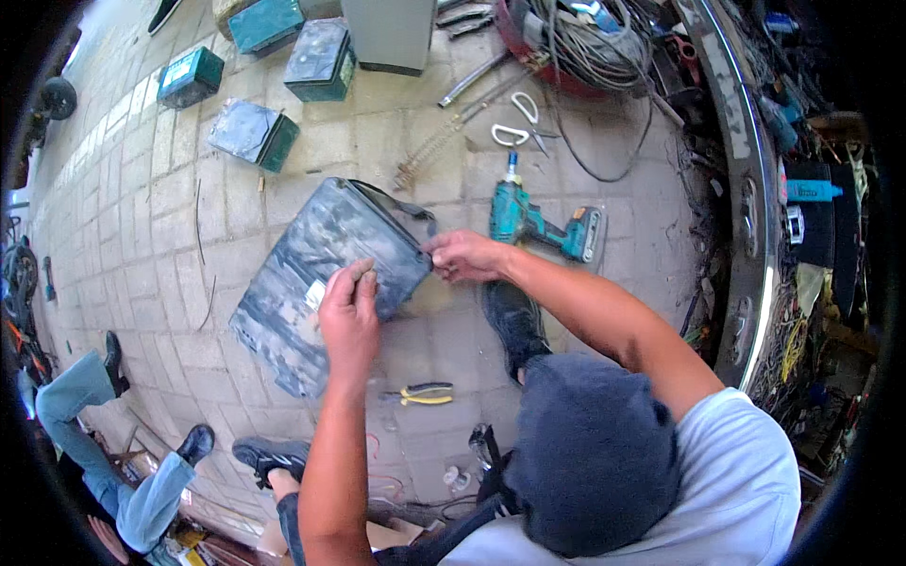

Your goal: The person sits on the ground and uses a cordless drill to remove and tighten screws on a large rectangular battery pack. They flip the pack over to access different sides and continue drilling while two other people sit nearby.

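A dusty dark grey, blotchy box [311, 250] with a black strap [392, 200] along its far right edge lies tilted on the paving before me. Over its near right side is my left hand [349, 311], thumb and fingers pinched together; whatever they hold is hidden. A small white patch [315, 294] shows on the box beside that hand. My right hand [464, 257] is closed at the box's right corner, its fingertips pinching something too small to make out. Just beyond it lies a teal cordless drill [533, 219]. Pliers [423, 392] with yellow and black handles lie nearer me.
White-handled scissors [521, 123] lie past the drill. Several teal-and-grey batteries [319, 61] stand at the far left, beside a grey cabinet [389, 33]. A cable coil [585, 42] is at the far right. Someone's jeans-clad legs [151, 500] are at lower left. A metal edge [746, 217] runs along the right.
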Motion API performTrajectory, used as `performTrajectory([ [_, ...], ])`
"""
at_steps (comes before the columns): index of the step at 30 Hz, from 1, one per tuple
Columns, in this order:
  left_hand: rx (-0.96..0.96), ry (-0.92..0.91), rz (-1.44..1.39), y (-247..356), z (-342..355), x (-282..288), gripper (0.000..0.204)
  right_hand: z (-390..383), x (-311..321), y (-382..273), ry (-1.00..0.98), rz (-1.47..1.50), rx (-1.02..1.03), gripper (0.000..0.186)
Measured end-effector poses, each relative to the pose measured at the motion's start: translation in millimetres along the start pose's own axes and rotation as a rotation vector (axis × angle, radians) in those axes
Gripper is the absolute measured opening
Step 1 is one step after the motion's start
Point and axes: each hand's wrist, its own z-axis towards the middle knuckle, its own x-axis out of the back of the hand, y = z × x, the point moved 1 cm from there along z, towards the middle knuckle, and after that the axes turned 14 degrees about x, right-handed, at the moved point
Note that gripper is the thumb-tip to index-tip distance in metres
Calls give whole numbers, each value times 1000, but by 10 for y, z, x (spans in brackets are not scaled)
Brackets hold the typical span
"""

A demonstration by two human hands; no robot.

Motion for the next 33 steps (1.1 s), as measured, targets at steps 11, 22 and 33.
performTrajectory([
  [11,-185,-11,511,-40,-32,-583,16,162,113,142,-80,18,56,40],
  [22,-283,-725,1049,444,1029,-678,18,171,219,-6,-181,137,-75,34],
  [33,-295,-872,1300,522,1057,-923,11,251,227,82,-180,141,-47,8],
])
